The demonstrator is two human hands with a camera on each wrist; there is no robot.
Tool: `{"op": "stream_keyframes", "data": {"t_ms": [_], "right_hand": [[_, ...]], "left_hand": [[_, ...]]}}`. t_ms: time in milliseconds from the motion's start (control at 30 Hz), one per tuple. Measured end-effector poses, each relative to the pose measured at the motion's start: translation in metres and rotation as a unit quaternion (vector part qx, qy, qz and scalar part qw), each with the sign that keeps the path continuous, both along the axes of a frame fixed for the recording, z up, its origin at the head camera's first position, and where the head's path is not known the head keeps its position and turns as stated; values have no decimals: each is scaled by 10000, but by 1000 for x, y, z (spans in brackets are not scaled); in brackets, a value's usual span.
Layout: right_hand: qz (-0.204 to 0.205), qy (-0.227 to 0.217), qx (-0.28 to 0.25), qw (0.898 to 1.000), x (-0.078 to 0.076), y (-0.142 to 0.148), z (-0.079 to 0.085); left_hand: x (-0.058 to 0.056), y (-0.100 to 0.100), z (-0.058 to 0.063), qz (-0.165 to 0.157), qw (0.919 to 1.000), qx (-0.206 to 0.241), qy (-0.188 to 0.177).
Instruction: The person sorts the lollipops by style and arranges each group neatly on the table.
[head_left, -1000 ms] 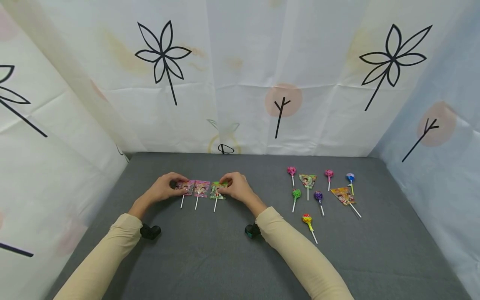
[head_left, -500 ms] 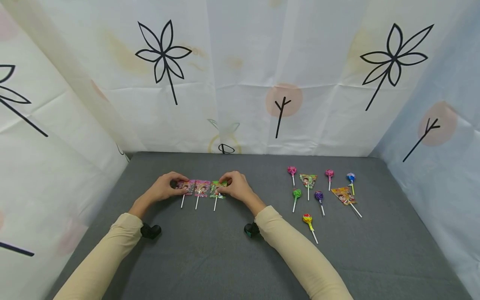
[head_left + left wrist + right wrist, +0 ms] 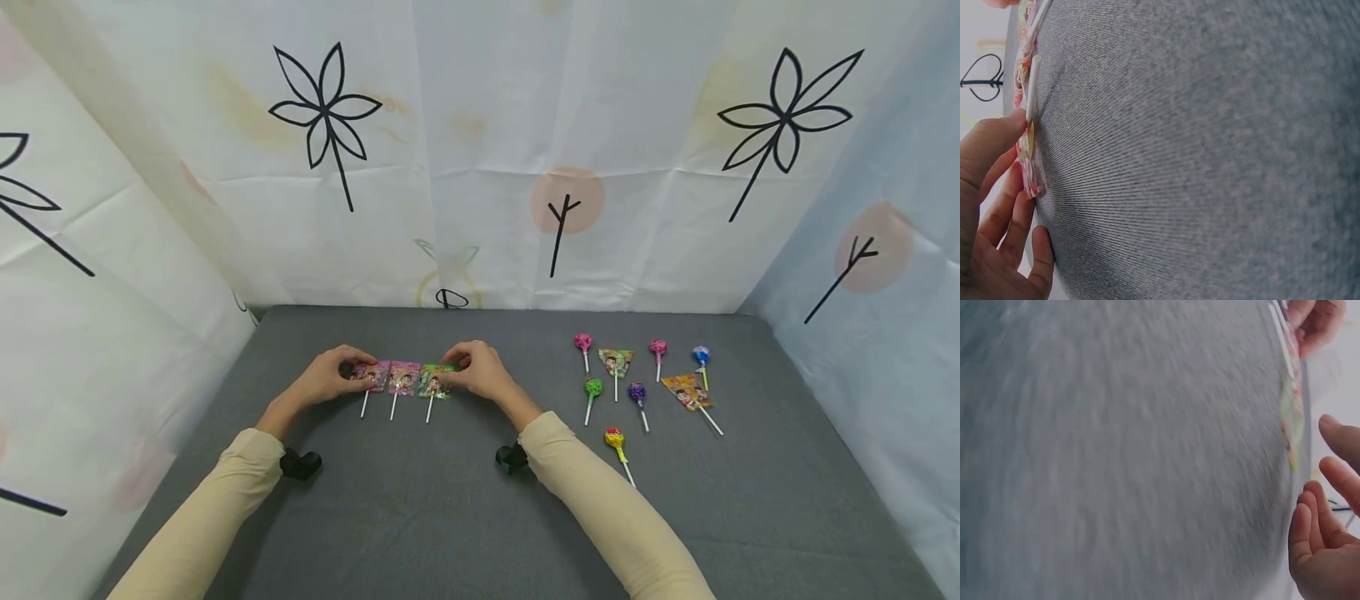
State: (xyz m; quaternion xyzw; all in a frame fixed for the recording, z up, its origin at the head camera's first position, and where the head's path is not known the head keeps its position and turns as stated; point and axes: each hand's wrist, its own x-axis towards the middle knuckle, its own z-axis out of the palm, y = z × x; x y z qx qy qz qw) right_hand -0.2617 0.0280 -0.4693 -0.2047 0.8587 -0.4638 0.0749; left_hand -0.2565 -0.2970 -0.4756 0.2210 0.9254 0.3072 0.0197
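Three lollipops in flat wrappers lie side by side on the grey cloth, sticks toward me. My left hand (image 3: 326, 377) pinches the leftmost one, a pink-wrapped lollipop (image 3: 381, 375), between thumb and fingers; part of its wrapper is covered. Another pink-wrapped lollipop (image 3: 404, 378) sits in the middle, untouched by either hand. At the right end is a green-wrapped lollipop (image 3: 431, 381). My right hand (image 3: 486, 373) is beside it; in the right wrist view, the thumb and fingers (image 3: 1329, 459) are spread apart, clear of the green wrapper (image 3: 1292, 419), and hold nothing.
Farther right lie several more lollipops: pink (image 3: 582, 342), green (image 3: 593, 387), purple (image 3: 637, 392), blue (image 3: 701, 355) and yellow (image 3: 614, 438) round ones, plus flat green (image 3: 616, 361) and orange (image 3: 685, 390) ones. Behind the grey table (image 3: 420, 517) hangs a patterned white curtain (image 3: 465, 150).
The right hand has let go of the green-wrapped lollipop and shifted slightly to the right. My left hand stays in place on the pink-wrapped one.
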Motion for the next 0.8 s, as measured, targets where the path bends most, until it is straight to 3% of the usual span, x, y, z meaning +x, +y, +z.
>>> {"op": "stream_keyframes", "data": {"t_ms": [300, 800], "right_hand": [[603, -147, -1005, 9930, 3, 35, 14], [646, -291, -1072, 9917, 37, 104, 49]], "left_hand": [[4, -3, 0, 1, 10000, -5, 25], [3, 0, -1, -23, 9999, 46, 96]]}}
